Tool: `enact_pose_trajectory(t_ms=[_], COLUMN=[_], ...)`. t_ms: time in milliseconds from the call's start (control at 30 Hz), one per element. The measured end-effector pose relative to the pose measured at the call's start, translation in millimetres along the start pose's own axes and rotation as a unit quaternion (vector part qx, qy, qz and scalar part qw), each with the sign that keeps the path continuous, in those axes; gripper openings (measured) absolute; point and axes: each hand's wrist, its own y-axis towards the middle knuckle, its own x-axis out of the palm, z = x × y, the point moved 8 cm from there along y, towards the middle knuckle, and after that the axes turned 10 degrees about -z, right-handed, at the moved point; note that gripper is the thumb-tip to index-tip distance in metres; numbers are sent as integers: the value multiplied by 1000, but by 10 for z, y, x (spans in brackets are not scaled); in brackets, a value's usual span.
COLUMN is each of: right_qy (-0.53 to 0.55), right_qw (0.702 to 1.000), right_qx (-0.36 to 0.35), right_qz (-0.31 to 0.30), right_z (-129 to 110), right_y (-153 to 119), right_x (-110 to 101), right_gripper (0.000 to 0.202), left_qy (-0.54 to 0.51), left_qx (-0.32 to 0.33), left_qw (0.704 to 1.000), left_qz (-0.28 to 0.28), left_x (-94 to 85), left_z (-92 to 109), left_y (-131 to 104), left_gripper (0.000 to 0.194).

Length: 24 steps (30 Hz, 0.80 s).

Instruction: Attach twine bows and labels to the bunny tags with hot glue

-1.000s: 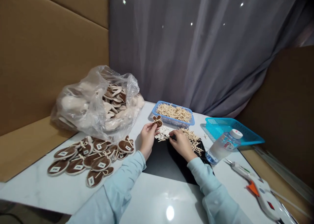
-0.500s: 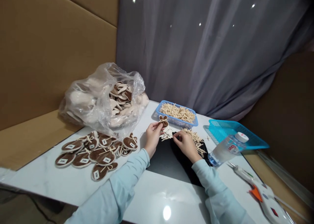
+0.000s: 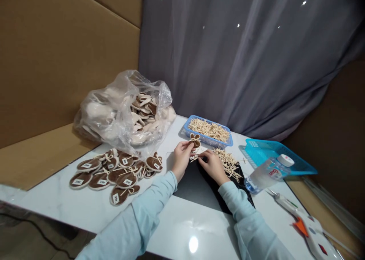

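Note:
My left hand [image 3: 182, 158] pinches a small brown rabbit-shaped plush piece [image 3: 195, 142] with a pale edge, two ears and a cream bow at its neck, held upright. Close beside it, my right hand [image 3: 213, 165] has its thumb and fingertips together at a small pile of white labels [image 3: 195, 156]; whether a label sits between them I cannot make out. Under both hands lies a dark grey mat [image 3: 189, 187]. Right of my right hand, loose cream bows [image 3: 228, 162] are heaped on a black tray [image 3: 248, 193].
Several labelled brown rabbit pieces [image 3: 99, 180] lie at left, before a clear plastic bag [image 3: 114, 111] of more pieces. A blue basket [image 3: 186, 127] of cream bows stands at the back. At right are a turquoise basket [image 3: 296, 162], a tilted bottle [image 3: 266, 174] and a glue gun [image 3: 302, 218].
My right hand has come leftward to the white labels, nearer my left hand. The left hand still holds the rabbit piece. The whole view has shifted slightly.

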Motion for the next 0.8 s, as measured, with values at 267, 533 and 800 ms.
enact_pose_trajectory(t_ms=[267,533,800], right_qy=[19,143,333], right_qw=[1000,989,941], right_qx=[5,25,65], right_qz=[10,26,-5], right_z=[-69,147,310], right_y=[39,-59,-370], right_x=[8,-169,-310], right_gripper=[13,18,36], left_qy=[8,16,33], left_qx=[4,3,-37], left_qw=[1000,1000,996], left_qz=[-4,-13,-71], left_x=[4,-12,96], left_z=[-8,-17,-82], left_y=[3,12,-7], left_gripper=[21,21,28])
